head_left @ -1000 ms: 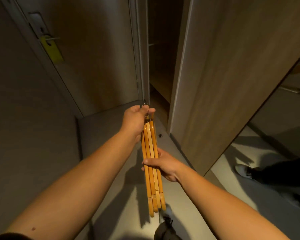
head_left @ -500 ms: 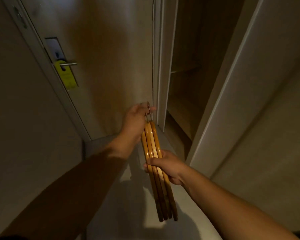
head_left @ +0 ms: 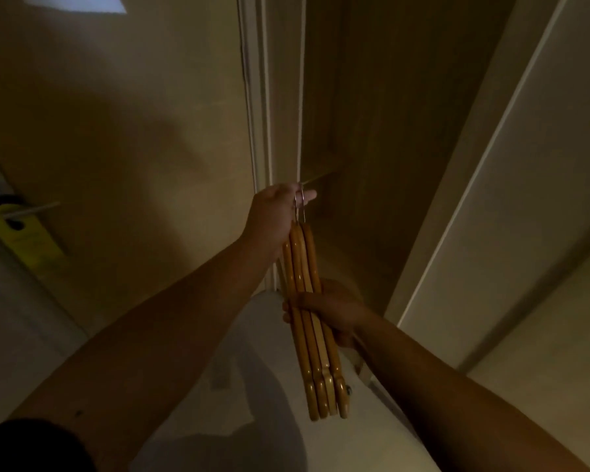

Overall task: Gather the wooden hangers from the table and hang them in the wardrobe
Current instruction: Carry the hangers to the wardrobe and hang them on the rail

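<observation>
A bundle of several wooden hangers [head_left: 315, 362] hangs edge-on in front of me, orange-brown, with metal hooks at the top. My left hand [head_left: 273, 216] pinches the hooks from above. My right hand [head_left: 331, 310] wraps around the middle of the bundle. The open wardrobe [head_left: 365, 137] stands directly behind the hangers, dark inside, with a shelf edge visible near my left hand. No rail is visible in the dim interior.
The room door [head_left: 123, 131] is on the left, with a metal handle [head_left: 34, 209] and a yellow door tag [head_left: 24, 236]. The wardrobe's white sliding door panel [head_left: 525, 199] stands at the right. Pale floor lies below.
My view has tilted upward and I have come closer to the wardrobe opening. Both hands keep the same grip on the hangers, which now sit in front of the opening.
</observation>
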Demonstrator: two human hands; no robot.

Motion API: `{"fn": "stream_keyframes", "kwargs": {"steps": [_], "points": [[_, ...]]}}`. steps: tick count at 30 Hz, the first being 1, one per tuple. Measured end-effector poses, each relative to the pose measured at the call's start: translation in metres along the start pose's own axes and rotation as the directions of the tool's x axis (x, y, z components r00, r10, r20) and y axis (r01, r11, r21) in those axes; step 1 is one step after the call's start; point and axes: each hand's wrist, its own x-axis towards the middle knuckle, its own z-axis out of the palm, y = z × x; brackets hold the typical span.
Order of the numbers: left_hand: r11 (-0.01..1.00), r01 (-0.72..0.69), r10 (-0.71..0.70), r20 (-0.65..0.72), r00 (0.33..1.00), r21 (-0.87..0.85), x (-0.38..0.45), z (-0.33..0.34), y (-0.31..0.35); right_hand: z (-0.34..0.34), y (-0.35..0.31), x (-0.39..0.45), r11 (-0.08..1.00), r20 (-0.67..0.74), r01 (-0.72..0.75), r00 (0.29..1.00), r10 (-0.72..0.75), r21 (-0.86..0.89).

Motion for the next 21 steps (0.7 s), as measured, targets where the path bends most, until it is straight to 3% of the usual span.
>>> {"fn": "stream_keyframes", "kwargs": {"steps": [15,21], "points": [[1.000,-0.003,0.007,0.282,0.959,-0.014,0.184,0.072,-0.006,-0.075,-0.080,0.115,0.989,-0.287,0.123,0.953,-0.096,0.078],[0.990,-0.091,0.039,0.409,0.912,0.108,0.255,0.100,0.021,-0.108,-0.136,0.150,0.988,-0.379,0.153,0.915,-0.136,0.015]]}}
